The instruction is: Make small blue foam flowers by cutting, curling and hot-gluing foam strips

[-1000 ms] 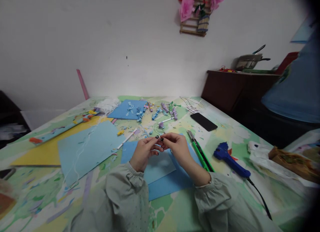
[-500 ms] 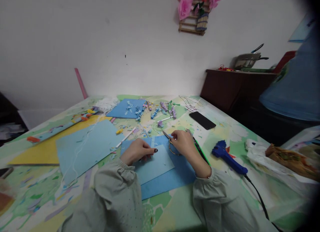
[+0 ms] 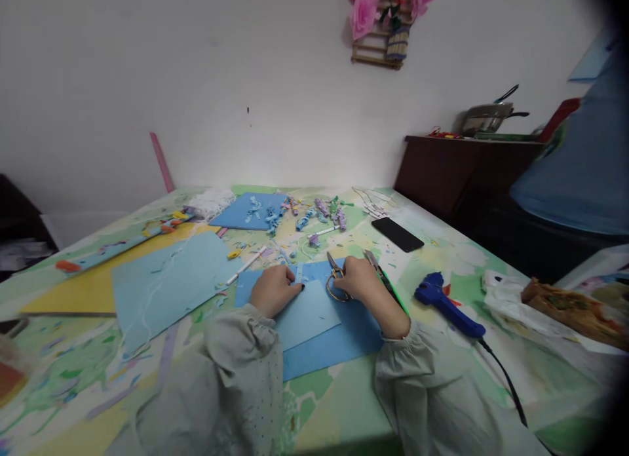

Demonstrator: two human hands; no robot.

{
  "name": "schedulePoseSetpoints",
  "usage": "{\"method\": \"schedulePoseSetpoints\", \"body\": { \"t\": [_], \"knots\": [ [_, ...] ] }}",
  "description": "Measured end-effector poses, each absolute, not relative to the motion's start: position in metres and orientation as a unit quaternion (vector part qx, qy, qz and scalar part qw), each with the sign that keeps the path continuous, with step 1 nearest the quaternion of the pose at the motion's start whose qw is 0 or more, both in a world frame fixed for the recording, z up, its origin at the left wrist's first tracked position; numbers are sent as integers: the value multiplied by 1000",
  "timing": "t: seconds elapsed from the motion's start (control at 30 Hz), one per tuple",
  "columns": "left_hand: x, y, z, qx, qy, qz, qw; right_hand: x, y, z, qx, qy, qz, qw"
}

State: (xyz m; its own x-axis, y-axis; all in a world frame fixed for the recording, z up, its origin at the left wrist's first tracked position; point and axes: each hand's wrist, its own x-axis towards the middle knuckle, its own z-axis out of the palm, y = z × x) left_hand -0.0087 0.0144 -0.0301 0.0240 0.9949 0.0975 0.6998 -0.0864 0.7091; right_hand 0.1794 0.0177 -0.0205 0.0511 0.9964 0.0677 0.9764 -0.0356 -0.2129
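My left hand [image 3: 276,291] rests with curled fingers on the upper left of a light blue sheet [image 3: 307,318], its thumb near the top edge; what its fingers hold, if anything, is hidden. Beneath that sheet is a darker blue sheet [image 3: 344,341]. My right hand [image 3: 358,279] has its fingers closed on the gold-handled scissors [image 3: 338,282], whose blades point away from me. Right beside that hand lies a utility knife [image 3: 372,259] on a black and green strip.
A black phone [image 3: 398,234] lies behind my right hand, a blue glue gun [image 3: 449,308] to its right. Curled paper pieces [image 3: 305,219] and a white stick [image 3: 246,265] lie farther back. Light blue paper [image 3: 171,289] covers yellow paper [image 3: 73,292] on the left.
My left hand has moved slightly right and up, its thumb and fingers drawn in. The scissors have turned so their blades point more straight away, with the handles showing more.
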Motion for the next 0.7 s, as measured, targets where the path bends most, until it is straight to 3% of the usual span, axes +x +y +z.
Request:
{"method": "schedulePoseSetpoints", "body": {
  "t": [0.23,0.43,0.6,0.7],
  "knots": [
    [-10,20,-31,659,613,300,317,177,15,-25,-707,-690,48,146],
    [-7,15,-20,623,564,345,417,172,14,-15,-618,-744,52,249],
    [-7,6,-14,569,500,397,518,156,10,-17,-418,-768,232,426],
    [-12,2,-17,522,462,422,580,150,7,-23,-367,-766,276,450]
  ]
}}
